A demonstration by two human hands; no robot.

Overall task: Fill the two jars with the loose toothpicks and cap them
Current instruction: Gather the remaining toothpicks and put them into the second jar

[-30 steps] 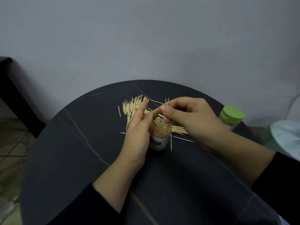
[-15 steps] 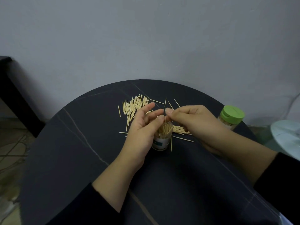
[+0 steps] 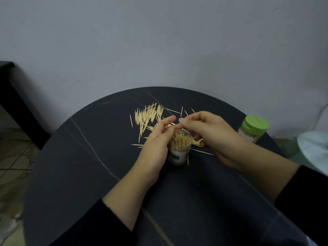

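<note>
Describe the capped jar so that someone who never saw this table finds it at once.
Start at the round dark table and go to its far right edge, past the right hand. A small clear jar stands there. Only it wears a green lid; the open jar nearer the middle has none.

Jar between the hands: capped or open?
Open. The jar stands upright with no lid, toothpick tips showing at its mouth. The only green lid in view sits on the other jar.

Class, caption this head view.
Left hand beside open toothpick jar, right hand over it; loose toothpicks behind, green-capped jar at right.
</note>
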